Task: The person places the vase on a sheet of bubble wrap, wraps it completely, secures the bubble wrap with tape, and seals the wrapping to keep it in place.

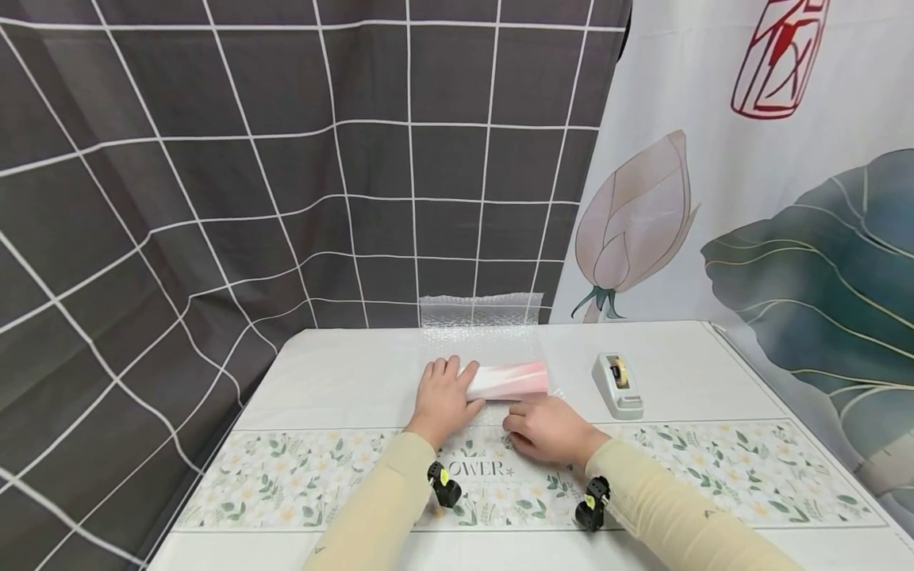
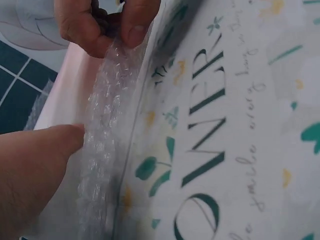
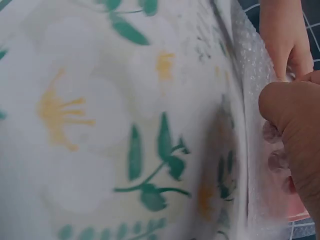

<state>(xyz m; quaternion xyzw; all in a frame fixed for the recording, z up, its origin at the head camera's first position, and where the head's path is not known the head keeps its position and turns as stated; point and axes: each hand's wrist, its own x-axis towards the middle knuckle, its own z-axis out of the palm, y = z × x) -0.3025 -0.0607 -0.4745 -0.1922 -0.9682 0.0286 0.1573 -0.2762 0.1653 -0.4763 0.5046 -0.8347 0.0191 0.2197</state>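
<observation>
"What is taking up most of the space?"

"A dark grey curtain [image 1: 450, 162] with white grid lines is hanging behind a table [image 1: 357, 373]; the white cloth is showing a printed band of flowers."

"And on the table?"

"A sheet of clear bubble wrap [image 1: 481, 341] is stretching away from the person, its far end showing past the table's back edge. A pink-and-white cylinder [image 1: 510, 381] is lying crosswise on its near part."

"How is the cylinder likely to handle?"

"It is looking smooth, so probably slippery, fairly stiff and apt to roll; I can't tell its weight. Holding it around both ends seems safest. The wrap is looking soft and light, so pinching an edge should do."

"What are the hands doing?"

"The left hand [image 1: 443, 400] is resting over the cylinder's left end, fingers extended and slightly spread, not curling round it. The right hand [image 1: 553, 431] is bending its fingers, pinching the wrap's near edge between thumb and fingertips, just in front of the cylinder's right end."

"Anything smaller?"

"A white tape dispenser [image 1: 620, 396] is sitting to the right, apart from the wrap, and a small black camera [image 1: 591, 507] is riding on each wrist."
</observation>
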